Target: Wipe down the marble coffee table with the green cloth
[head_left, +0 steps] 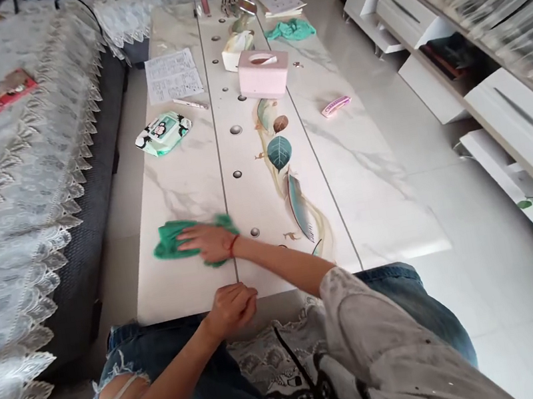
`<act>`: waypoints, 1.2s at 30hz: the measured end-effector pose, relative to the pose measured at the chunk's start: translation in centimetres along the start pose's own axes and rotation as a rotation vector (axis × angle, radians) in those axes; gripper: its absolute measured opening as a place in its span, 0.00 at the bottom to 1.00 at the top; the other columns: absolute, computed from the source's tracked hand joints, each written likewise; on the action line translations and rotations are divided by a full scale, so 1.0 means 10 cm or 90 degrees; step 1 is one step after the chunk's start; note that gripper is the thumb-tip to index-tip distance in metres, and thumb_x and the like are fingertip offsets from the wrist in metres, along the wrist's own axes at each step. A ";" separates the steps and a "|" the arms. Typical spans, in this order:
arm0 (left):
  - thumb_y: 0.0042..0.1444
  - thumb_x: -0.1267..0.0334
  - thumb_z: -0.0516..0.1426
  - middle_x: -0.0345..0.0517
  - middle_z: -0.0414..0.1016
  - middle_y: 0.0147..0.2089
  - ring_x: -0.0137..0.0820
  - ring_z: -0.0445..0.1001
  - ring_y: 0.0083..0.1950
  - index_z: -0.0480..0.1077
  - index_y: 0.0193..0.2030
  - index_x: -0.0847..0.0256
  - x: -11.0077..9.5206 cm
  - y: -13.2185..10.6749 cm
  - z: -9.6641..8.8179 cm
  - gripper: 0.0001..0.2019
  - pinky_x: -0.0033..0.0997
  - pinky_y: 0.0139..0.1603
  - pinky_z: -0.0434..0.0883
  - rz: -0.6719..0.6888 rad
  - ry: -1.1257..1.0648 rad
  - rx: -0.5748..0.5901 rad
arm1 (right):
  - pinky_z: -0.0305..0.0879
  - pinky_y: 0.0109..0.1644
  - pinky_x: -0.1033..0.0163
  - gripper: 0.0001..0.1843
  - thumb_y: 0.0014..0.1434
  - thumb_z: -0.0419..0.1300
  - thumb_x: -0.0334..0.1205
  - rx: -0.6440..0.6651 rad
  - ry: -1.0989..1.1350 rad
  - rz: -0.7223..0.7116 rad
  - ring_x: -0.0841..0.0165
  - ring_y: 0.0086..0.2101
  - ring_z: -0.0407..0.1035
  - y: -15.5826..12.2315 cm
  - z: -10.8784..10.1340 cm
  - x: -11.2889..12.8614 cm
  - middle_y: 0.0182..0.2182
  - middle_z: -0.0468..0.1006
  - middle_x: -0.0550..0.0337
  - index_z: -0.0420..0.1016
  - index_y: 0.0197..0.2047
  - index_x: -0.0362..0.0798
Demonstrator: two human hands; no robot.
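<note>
The green cloth (168,243) lay directly under the person's right hand (207,241), at the near left of the table (388,200), its longer spread running left to right and reaching about to the left seam (223,186). That hand lay flat, fingers extended over the cloth, its forearm slanting in from the near right. The left hand (233,307), loosely fisted at the near edge, sat close by but apart; whether it enclosed anything could not be told.
</note>
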State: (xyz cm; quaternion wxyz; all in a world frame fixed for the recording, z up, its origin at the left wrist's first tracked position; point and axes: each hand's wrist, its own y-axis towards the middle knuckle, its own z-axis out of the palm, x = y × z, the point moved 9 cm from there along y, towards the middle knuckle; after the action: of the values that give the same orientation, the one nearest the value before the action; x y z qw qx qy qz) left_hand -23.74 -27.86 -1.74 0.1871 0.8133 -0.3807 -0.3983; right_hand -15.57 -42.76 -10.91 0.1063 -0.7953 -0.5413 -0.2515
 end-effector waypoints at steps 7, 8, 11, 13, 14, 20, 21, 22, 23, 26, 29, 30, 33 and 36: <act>0.70 0.76 0.54 0.37 0.73 0.28 0.25 0.72 0.25 0.70 0.44 0.59 0.52 -0.11 -0.20 0.08 0.22 0.28 0.68 -0.154 0.036 -0.038 | 0.53 0.83 0.51 0.35 0.59 0.58 0.27 -0.359 -0.058 0.736 0.58 0.74 0.62 -3.66 -2.34 -2.29 0.75 0.67 0.49 0.78 0.69 0.47; 0.70 0.76 0.54 0.37 0.73 0.28 0.25 0.73 0.25 0.70 0.44 0.59 0.53 -0.09 -0.19 0.08 0.22 0.28 0.69 -0.158 0.030 -0.032 | 0.53 0.83 0.50 0.35 0.61 0.56 0.28 -0.419 -0.083 0.824 0.57 0.74 0.61 -4.14 -2.56 -2.43 0.75 0.66 0.44 0.77 0.70 0.45; 0.69 0.77 0.53 0.39 0.75 0.29 0.27 0.75 0.28 0.70 0.48 0.58 0.56 0.16 -0.22 0.10 0.23 0.30 0.71 -0.166 0.045 -0.028 | 0.49 0.82 0.46 0.35 0.65 0.52 0.29 -0.503 -0.126 0.946 0.53 0.75 0.59 -4.82 -2.98 -2.77 0.76 0.62 0.32 0.73 0.74 0.37; 0.69 0.77 0.54 0.40 0.77 0.32 0.27 0.76 0.30 0.71 0.51 0.58 0.65 0.51 -0.25 0.11 0.24 0.33 0.74 -0.148 0.075 -0.009 | 0.49 0.82 0.47 0.35 0.66 0.53 0.28 -0.506 -0.131 0.973 0.53 0.74 0.60 -4.79 -3.15 -3.05 0.75 0.64 0.33 0.73 0.74 0.38; 0.69 0.76 0.56 0.40 0.78 0.34 0.28 0.77 0.32 0.71 0.52 0.58 0.72 0.71 -0.27 0.11 0.25 0.35 0.75 -0.131 0.098 0.002 | 0.49 0.81 0.47 0.34 0.66 0.53 0.27 -0.497 -0.136 0.983 0.52 0.74 0.61 -4.70 -3.21 -3.18 0.74 0.65 0.34 0.74 0.74 0.38; 0.71 0.67 0.58 0.47 0.81 0.48 0.33 0.83 0.45 0.73 0.60 0.57 1.45 1.39 -0.59 0.13 0.24 0.31 0.76 -0.230 0.261 0.015 | 0.56 0.77 0.38 0.34 0.67 0.54 0.28 -0.398 -0.158 0.983 0.47 0.75 0.56 -3.99 -3.08 -3.29 0.76 0.59 0.31 0.70 0.75 0.39; 0.71 0.66 0.58 0.47 0.81 0.48 0.32 0.83 0.45 0.73 0.60 0.56 1.53 1.33 -0.67 0.13 0.22 0.26 0.73 -0.273 0.267 0.009 | 0.56 0.77 0.38 0.35 0.66 0.55 0.29 -0.383 -0.153 0.966 0.47 0.75 0.56 -3.89 -3.02 -3.24 0.77 0.58 0.33 0.69 0.76 0.41; 0.71 0.64 0.57 0.46 0.81 0.48 0.32 0.83 0.45 0.73 0.59 0.54 1.58 1.23 -0.75 0.12 0.21 0.23 0.70 -0.309 0.270 0.003 | 0.57 0.77 0.38 0.35 0.66 0.56 0.29 -0.371 -0.152 0.951 0.47 0.74 0.56 -3.79 -2.99 -3.22 0.76 0.59 0.33 0.70 0.76 0.41; 0.71 0.62 0.57 0.45 0.82 0.48 0.33 0.83 0.45 0.73 0.59 0.53 1.62 1.10 -0.83 0.12 0.21 0.22 0.69 -0.339 0.277 -0.003 | 0.58 0.76 0.39 0.33 0.66 0.56 0.29 -0.364 -0.158 0.943 0.46 0.74 0.57 -3.70 -2.98 -3.22 0.75 0.60 0.32 0.71 0.74 0.40; 0.70 0.56 0.57 0.43 0.82 0.50 0.35 0.85 0.46 0.72 0.56 0.49 1.83 0.68 -1.10 0.10 0.26 0.25 0.73 -0.407 0.319 -0.031 | 0.60 0.74 0.43 0.27 0.70 0.54 0.28 -0.349 -0.189 0.932 0.46 0.70 0.62 -3.38 -3.12 -3.42 0.70 0.66 0.24 0.74 0.69 0.32; 0.65 0.52 0.60 0.46 0.81 0.54 0.39 0.84 0.50 0.72 0.56 0.52 2.35 0.49 -1.44 0.15 0.39 0.44 0.83 -0.476 0.360 -0.086 | 0.59 0.72 0.49 0.27 0.73 0.53 0.29 -0.330 -0.201 0.899 0.52 0.69 0.65 -2.96 -3.39 -3.84 0.69 0.67 0.25 0.73 0.71 0.30; 0.63 0.53 0.61 0.49 0.80 0.55 0.41 0.84 0.52 0.71 0.57 0.55 2.60 0.51 -1.55 0.18 0.45 0.52 0.84 -0.498 0.370 -0.099 | 0.58 0.72 0.50 0.27 0.73 0.54 0.29 -0.325 -0.197 0.887 0.55 0.70 0.65 -2.82 -3.47 -3.98 0.70 0.68 0.27 0.72 0.72 0.31; 0.57 0.61 0.67 0.60 0.74 0.65 0.45 0.75 0.66 0.65 0.65 0.67 3.47 0.84 -1.79 0.32 0.53 0.68 0.76 -0.556 0.391 -0.088 | 0.55 0.74 0.52 0.29 0.73 0.55 0.29 -0.359 -0.172 0.873 0.61 0.71 0.64 -2.56 -3.65 -4.28 0.70 0.69 0.32 0.71 0.74 0.34; 0.62 0.59 0.70 0.70 0.62 0.76 0.44 0.64 0.76 0.49 0.75 0.78 4.31 1.26 -1.85 0.46 0.53 0.79 0.62 -0.660 0.367 -0.065 | 0.53 0.76 0.51 0.31 0.72 0.56 0.29 -0.404 -0.150 0.879 0.60 0.73 0.62 -2.51 -3.68 -4.30 0.71 0.70 0.35 0.71 0.76 0.38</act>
State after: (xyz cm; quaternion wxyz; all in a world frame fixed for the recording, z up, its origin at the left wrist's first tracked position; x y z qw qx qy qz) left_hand 1.84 -68.98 -4.55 0.1029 0.9585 0.1521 -0.2183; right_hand -61.40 -83.86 -4.33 -0.0524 -0.9668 0.1682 -0.1849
